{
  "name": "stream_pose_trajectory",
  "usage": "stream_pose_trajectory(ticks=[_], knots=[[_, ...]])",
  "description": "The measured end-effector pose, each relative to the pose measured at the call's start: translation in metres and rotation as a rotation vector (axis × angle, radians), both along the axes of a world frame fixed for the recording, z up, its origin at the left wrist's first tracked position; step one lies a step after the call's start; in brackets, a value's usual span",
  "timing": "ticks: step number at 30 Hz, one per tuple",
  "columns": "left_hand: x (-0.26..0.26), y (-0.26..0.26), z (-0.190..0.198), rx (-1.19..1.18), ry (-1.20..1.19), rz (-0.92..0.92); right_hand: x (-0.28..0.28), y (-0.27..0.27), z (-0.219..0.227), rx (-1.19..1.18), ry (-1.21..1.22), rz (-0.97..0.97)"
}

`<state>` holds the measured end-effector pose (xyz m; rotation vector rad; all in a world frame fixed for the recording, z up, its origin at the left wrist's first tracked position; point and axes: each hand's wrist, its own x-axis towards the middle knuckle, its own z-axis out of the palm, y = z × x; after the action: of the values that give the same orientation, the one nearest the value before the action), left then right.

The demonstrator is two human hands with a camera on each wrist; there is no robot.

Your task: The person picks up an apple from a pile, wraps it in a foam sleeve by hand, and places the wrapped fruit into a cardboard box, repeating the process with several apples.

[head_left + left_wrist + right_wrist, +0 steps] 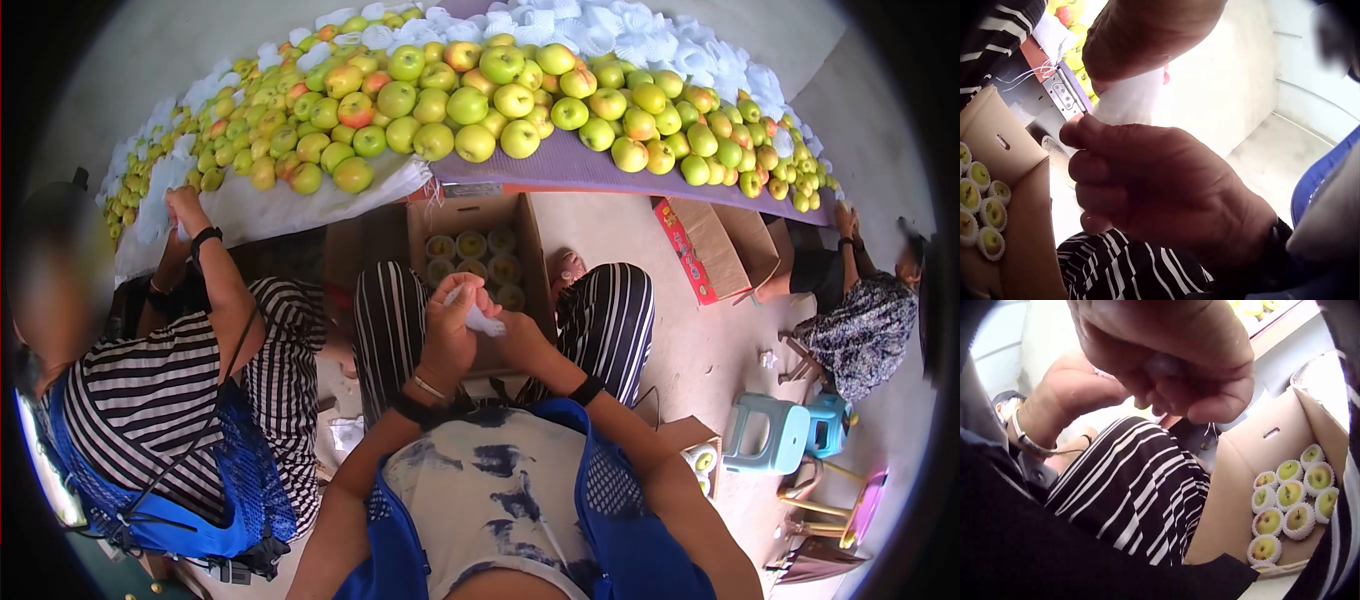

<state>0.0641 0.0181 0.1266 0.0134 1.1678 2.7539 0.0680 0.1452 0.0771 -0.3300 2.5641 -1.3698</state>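
Above the lap, both hands meet around a white foam net (484, 323). The left hand (448, 328) has its fingers curled and pinches one end of the net, as the left wrist view shows with the thumb against the forefinger. Close beside it, the right hand (522, 342) grips the net with curled fingers; in the right wrist view only a small pale bit shows inside that hand (1172, 350). Beyond the hands stands an open cardboard box (535, 240) with several apples (1288, 494) in white foam nets.
A long table (560, 165) bears a heap of loose green-red apples (467, 105) with foam nets (640, 40) piled behind. Another person (170, 370) sits close on the left, one (860, 320) further right. An open carton (715, 245) and a stool (765, 432) stand right.
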Motion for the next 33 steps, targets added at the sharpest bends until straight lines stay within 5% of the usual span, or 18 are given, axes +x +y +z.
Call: stream_pose_trajectory(ticks=[6,12,16,19,20,23,25,27,30,33], knots=[[0.003,0.002,0.013,-0.105,-0.039,0.182,0.002,-0.020,0.009,0.191,0.069,-0.144],[0.019,0.013,0.019,-0.345,0.159,0.103,-0.018,-0.011,0.002,0.339,0.152,-0.121],[-0.005,-0.006,0.026,-0.161,-0.065,0.256,-0.006,-0.015,-0.003,0.385,0.222,-0.091],[0.001,-0.003,0.024,-0.339,0.032,0.237,-0.008,-0.016,0.001,0.470,0.136,-0.091],[0.008,0.001,0.018,-0.708,0.324,0.235,-0.010,-0.008,0.012,0.443,0.164,-0.099],[0.011,0.006,0.016,-0.331,0.196,0.092,-0.015,0.000,0.011,0.478,0.279,-0.057],[-0.003,0.000,0.024,-0.276,0.121,0.215,-0.008,-0.004,-0.004,0.494,0.221,-0.106],[-0.002,-0.007,0.025,-0.268,0.047,0.169,-0.002,-0.009,-0.002,0.500,0.163,-0.073],[0.025,0.011,0.021,-0.504,0.146,-0.136,-0.010,0.005,0.021,0.587,0.122,0.045],[0.007,-0.003,0.018,-0.285,0.216,0.042,-0.006,-0.001,0.000,0.488,0.149,-0.029]])
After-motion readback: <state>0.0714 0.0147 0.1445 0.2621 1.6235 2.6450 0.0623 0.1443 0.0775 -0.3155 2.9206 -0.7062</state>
